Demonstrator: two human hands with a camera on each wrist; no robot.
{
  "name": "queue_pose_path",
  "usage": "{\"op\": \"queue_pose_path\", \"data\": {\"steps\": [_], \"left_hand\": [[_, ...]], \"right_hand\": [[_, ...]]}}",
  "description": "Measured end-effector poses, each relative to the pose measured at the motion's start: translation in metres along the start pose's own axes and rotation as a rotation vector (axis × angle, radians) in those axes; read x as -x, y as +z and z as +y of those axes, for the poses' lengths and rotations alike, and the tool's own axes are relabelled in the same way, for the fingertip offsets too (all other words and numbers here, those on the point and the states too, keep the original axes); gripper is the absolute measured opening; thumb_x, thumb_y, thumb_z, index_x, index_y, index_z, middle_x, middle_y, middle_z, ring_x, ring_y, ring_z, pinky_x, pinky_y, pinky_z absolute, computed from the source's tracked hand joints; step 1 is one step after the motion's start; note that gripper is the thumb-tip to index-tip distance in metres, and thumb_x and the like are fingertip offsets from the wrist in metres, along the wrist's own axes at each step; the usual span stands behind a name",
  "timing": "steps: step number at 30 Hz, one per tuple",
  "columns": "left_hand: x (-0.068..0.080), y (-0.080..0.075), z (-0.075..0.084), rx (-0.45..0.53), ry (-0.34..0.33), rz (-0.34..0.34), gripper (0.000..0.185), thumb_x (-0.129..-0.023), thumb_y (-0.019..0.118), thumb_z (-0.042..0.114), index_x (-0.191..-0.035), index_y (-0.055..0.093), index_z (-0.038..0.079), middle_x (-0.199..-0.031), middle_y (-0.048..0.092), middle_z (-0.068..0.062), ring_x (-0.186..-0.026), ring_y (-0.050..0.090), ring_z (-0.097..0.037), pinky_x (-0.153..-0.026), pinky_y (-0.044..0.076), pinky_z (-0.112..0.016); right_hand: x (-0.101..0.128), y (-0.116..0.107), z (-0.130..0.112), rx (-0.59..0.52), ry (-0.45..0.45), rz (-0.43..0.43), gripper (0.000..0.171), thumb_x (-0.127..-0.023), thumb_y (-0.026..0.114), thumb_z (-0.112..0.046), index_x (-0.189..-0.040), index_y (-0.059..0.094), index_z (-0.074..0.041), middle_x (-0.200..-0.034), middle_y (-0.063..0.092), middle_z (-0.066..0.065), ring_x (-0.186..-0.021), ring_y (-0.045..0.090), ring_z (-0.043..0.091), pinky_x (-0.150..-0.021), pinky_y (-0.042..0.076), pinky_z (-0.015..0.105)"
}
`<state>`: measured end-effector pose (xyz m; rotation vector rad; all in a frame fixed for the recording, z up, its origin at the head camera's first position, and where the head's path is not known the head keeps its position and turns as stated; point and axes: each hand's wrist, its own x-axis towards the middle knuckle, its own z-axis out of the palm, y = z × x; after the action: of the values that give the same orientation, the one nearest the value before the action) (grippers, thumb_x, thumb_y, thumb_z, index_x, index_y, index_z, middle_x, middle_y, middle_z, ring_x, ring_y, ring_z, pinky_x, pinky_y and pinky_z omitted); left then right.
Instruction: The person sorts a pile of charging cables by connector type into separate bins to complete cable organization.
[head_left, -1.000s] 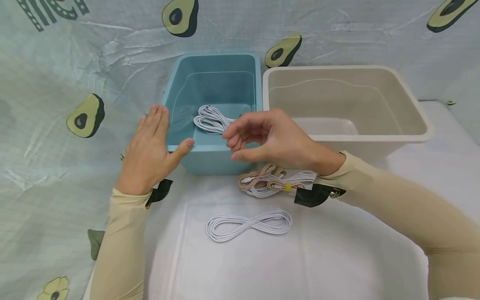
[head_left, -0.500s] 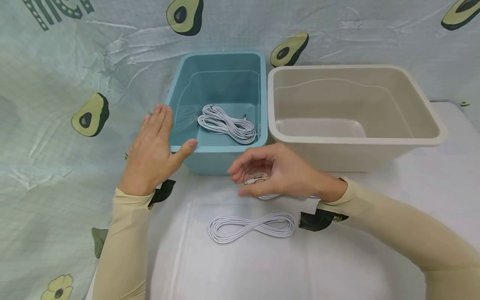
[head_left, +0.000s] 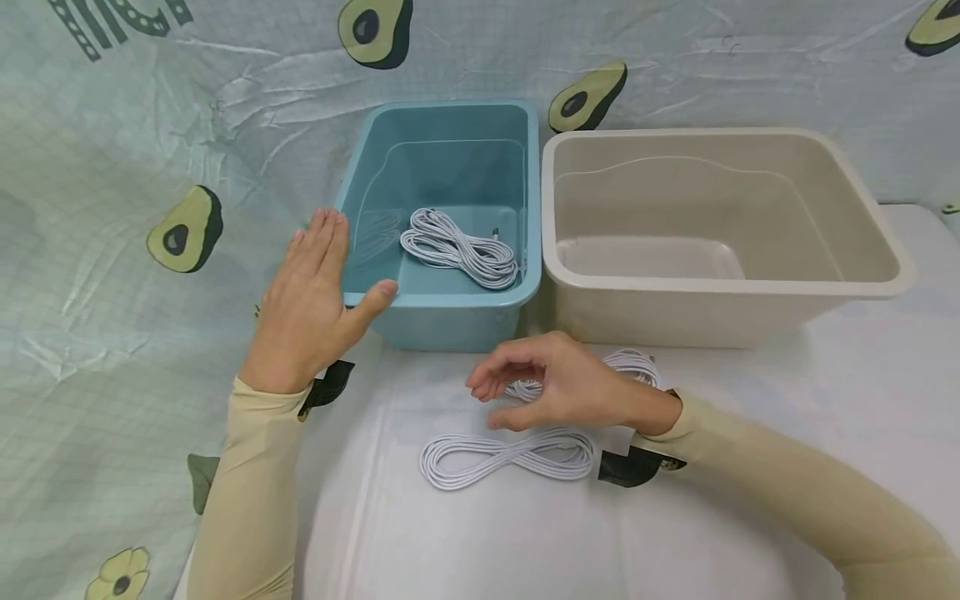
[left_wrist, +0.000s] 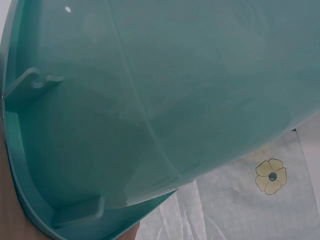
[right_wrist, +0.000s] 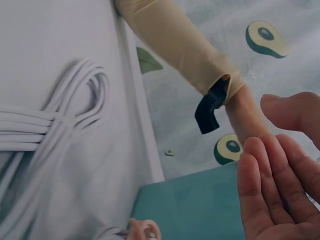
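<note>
My left hand [head_left: 330, 275] lies flat against the left front corner of the blue bin [head_left: 450, 321], fingers straight and thumb on the front rim. The left wrist view shows only the bin's outer wall [left_wrist: 165, 100]. Inside the bin lies a coiled white cable [head_left: 459, 247]. My right hand [head_left: 489, 402] hovers low over the table with its fingers [right_wrist: 270, 190] loosely curled and holding nothing. Just below it lies a second white cable coil [head_left: 506, 457], also in the right wrist view [right_wrist: 55, 130]. Another white bundle [head_left: 633, 363] lies behind the hand, partly hidden.
A large beige bin [head_left: 720, 292] stands to the right of the blue one, touching it, with nothing in it. A white cloth [head_left: 750, 467] covers the table. An avocado-print sheet [head_left: 112, 250] hangs behind and at the left.
My right hand has drawn back from the blue bin's front rim and dropped towards the cables on the table. The left hand has stayed on the bin's corner.
</note>
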<state>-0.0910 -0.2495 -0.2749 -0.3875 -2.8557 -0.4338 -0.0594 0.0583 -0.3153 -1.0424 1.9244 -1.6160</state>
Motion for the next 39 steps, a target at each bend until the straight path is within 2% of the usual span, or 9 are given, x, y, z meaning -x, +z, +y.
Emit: {"op": "queue_pose_path", "data": {"steps": [5,11,14,24,33,39], "left_hand": [[0.000,0.000,0.001,-0.002,-0.001,-0.002,0.103,-0.097,0.040,0.078,-0.163,0.023,0.000,-0.172,0.024,-0.019,-0.164,0.015,-0.032,-0.137,0.010,-0.045],[0.001,0.001,0.000,0.000,-0.002,0.001,0.103,-0.098,0.040,0.078,-0.163,0.023,0.000,-0.172,0.024,-0.019,-0.164,0.015,-0.032,-0.137,0.009,-0.045],[0.001,0.001,-0.001,0.004,0.003,0.009,0.104,-0.097,0.038,0.079,-0.163,0.023,-0.001,-0.171,0.024,-0.020,-0.164,0.016,-0.032,-0.137,0.010,-0.045],[0.001,0.002,-0.001,0.005,0.004,0.016,0.106,-0.096,0.036,0.081,-0.163,0.024,0.000,-0.171,0.025,-0.020,-0.164,0.017,-0.032,-0.137,0.010,-0.045],[0.000,0.002,-0.001,0.008,0.011,0.024,0.107,-0.096,0.034,0.082,-0.163,0.024,-0.001,-0.171,0.026,-0.021,-0.164,0.018,-0.032,-0.137,0.010,-0.045],[0.000,0.003,-0.001,0.008,0.012,0.028,0.108,-0.095,0.034,0.083,-0.163,0.025,-0.001,-0.171,0.026,-0.020,-0.164,0.018,-0.032,-0.137,0.011,-0.046]], "right_hand": [[0.002,0.001,0.013,0.027,-0.002,-0.008,0.039,-0.079,0.088,-0.003,-0.115,0.074,-0.004,-0.110,0.078,0.009,-0.098,0.075,0.013,-0.093,0.064,0.035],[0.004,0.002,0.027,0.044,-0.019,-0.024,0.038,-0.080,0.087,-0.002,-0.116,0.074,-0.005,-0.110,0.075,0.016,-0.099,0.073,0.030,-0.093,0.063,0.030],[0.005,0.003,0.032,0.041,-0.016,-0.027,0.039,-0.079,0.088,-0.002,-0.116,0.074,-0.005,-0.110,0.074,0.017,-0.100,0.072,0.033,-0.094,0.063,0.029],[0.009,0.004,0.040,0.127,-0.014,-0.029,0.038,-0.080,0.088,-0.008,-0.116,0.074,-0.005,-0.106,0.078,0.011,-0.095,0.072,0.027,-0.090,0.064,0.034],[0.012,0.009,0.047,0.180,0.004,-0.055,0.038,-0.081,0.089,-0.012,-0.116,0.074,-0.008,-0.108,0.078,0.006,-0.096,0.073,0.022,-0.090,0.062,0.027],[0.017,0.012,0.051,0.219,0.049,-0.079,0.038,-0.082,0.089,-0.017,-0.117,0.075,-0.012,-0.109,0.078,0.002,-0.098,0.071,0.017,-0.091,0.061,0.028]]}}
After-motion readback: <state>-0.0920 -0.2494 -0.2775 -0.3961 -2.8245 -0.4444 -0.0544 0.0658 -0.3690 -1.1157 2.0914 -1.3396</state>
